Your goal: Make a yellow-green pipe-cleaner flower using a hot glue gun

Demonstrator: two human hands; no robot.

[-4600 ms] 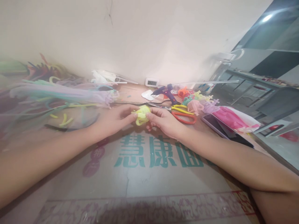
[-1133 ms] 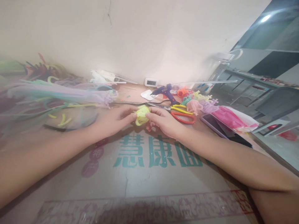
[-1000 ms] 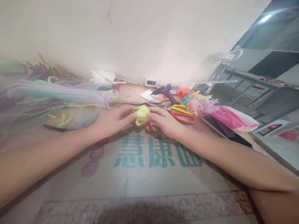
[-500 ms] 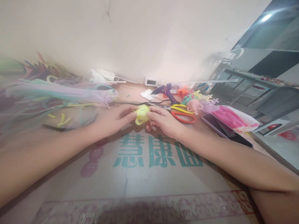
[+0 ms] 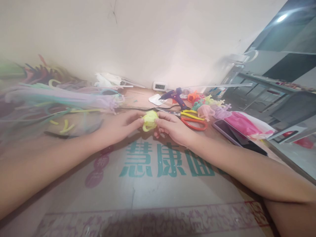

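Observation:
A small yellow looped piece [image 5: 149, 121] is held between both hands, above the printed cardboard [image 5: 153, 194]. My left hand [image 5: 125, 124] pinches its left side with thumb and fingers. On the right side my right hand [image 5: 171, 126] grips it between thumb and forefinger, the other fingers curled beneath. Just beyond my right hand lie scissors [image 5: 194, 123] with red and yellow handles. Behind them a purple glue gun [image 5: 176, 97] rests near a white scrap [image 5: 156, 99].
Pastel pipe cleaners [image 5: 74, 95] lie in a bundle at the left. A small white clock [image 5: 160, 86] stands by the wall. To the right are small colourful shapes [image 5: 206, 111], a phone [image 5: 238, 136] and a pink and white packet [image 5: 251, 125]. A clear jug [image 5: 233, 70] stands behind.

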